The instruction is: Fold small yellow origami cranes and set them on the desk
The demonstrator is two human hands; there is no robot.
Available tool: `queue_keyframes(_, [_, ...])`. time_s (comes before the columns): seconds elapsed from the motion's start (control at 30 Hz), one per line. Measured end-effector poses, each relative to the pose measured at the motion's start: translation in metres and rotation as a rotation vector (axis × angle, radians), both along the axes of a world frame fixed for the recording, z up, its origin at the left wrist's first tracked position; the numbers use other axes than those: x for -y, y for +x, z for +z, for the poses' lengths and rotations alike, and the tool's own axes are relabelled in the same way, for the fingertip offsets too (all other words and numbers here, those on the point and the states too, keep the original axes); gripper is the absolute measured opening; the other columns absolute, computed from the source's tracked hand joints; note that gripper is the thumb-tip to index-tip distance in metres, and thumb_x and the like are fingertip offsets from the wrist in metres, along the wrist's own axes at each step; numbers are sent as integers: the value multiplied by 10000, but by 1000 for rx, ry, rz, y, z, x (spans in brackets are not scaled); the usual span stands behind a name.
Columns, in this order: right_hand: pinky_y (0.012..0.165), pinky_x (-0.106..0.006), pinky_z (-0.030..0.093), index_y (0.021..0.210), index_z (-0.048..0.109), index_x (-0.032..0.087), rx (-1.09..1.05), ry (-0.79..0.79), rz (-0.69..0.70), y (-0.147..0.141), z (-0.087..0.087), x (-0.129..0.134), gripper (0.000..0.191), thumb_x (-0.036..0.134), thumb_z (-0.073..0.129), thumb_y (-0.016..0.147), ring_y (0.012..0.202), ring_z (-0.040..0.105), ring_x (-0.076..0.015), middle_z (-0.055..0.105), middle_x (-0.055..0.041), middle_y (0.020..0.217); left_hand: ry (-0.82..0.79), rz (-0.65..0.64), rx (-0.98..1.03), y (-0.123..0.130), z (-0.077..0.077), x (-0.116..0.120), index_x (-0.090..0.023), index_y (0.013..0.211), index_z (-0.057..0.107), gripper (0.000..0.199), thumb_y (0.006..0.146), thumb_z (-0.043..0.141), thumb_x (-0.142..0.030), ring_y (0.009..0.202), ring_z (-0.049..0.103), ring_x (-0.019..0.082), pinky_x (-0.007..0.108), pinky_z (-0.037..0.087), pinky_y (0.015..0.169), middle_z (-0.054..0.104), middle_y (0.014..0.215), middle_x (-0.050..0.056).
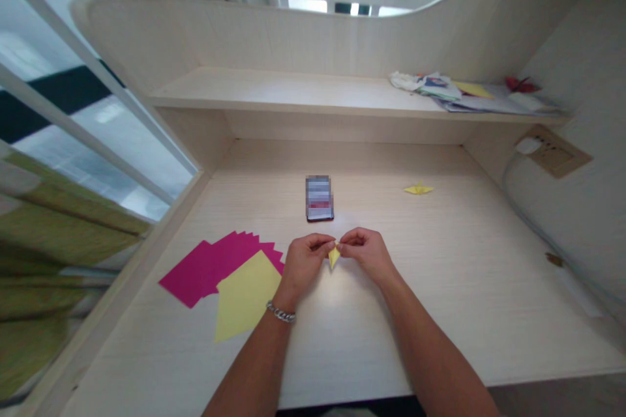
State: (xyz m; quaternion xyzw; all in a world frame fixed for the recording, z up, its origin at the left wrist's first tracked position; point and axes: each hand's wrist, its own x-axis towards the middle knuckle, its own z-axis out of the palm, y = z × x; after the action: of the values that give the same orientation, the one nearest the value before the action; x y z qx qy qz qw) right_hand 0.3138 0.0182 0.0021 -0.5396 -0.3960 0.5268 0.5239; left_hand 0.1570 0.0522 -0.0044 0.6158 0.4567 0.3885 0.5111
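Note:
Between my two hands is a small piece of folded yellow paper (pixel 333 257), its pointed end toward me. My left hand (pixel 307 264), with a chain bracelet (pixel 280 313) at the wrist, pinches its upper left side. The fingers of my right hand (pixel 368 251) pinch it at the upper right. My fingertips hide the top of the folds. Just beyond my hands a phone (pixel 319 198) lies on the desk, its screen blurred. Left of my left hand are fanned magenta paper sheets (pixel 195 273), with a flat yellow sheet (pixel 247 296) partly over them.
A finished-looking yellow paper crane (pixel 419 189) rests at the back right of the desk (pixel 440 313). Papers and scraps (pixel 469 94) lie on the shelf (pixel 274 88) above. At the right wall, a cable (pixel 518 208) hangs from a socket (pixel 555 151). Rails (pixel 88 130) border the left side.

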Motion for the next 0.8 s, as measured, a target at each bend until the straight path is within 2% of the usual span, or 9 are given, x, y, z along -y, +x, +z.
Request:
queue_keyframes(0.17, [560, -263, 466, 694, 654, 156, -33, 12, -18, 0, -6, -2, 215, 246, 778, 543, 549, 592, -135, 652, -12, 607, 19, 13, 11, 4, 0, 3, -171, 829, 715, 151, 732, 657, -271, 713, 663, 183, 299, 524, 682, 724, 796, 61])
queue_keyframes(0.3, [546, -243, 442, 658, 628, 161, -55, 25, -59, -2, -7, -3, 201, 206, 774, 527, 530, 557, -116, 622, 11, 580, -17, 40, 105, 8, 0, 5, -154, 832, 666, 148, 707, 675, -231, 705, 657, 165, 276, 517, 667, 705, 775, 52])
queue_keyframes(0.4, [563, -243, 442, 715, 642, 164, -69, 25, -15, -4, -4, -2, 212, 215, 762, 547, 542, 556, -113, 623, 12, 598, -63, 63, 166, 8, 1, 5, -154, 825, 609, 194, 662, 705, -200, 635, 643, 148, 245, 499, 595, 679, 697, 24])
queue_keyframes(0.53, [605, -263, 457, 803, 648, 165, -65, 31, 37, -2, -4, -2, 265, 247, 751, 573, 591, 581, -129, 647, -9, 664, -91, 90, 141, 8, 4, 4, -155, 817, 602, 212, 644, 716, -200, 599, 630, 141, 233, 481, 563, 672, 661, 14])
queue_keyframes(0.7, [595, -248, 442, 746, 619, 168, 58, 132, -135, -4, -11, -5, 183, 244, 721, 614, 604, 565, -127, 616, 5, 657, -126, 22, 167, 10, 0, 3, -135, 976, 640, 325, 720, 674, -333, 703, 645, 161, 260, 499, 629, 700, 800, 66])
queue_keyframes(0.8, [596, -244, 442, 732, 601, 171, 110, 196, -227, -6, -14, -6, 144, 235, 697, 645, 614, 559, -125, 608, 8, 674, -211, -48, 183, 12, -3, 4, -114, 897, 659, 314, 708, 687, -364, 668, 633, 155, 269, 503, 633, 689, 775, 74])
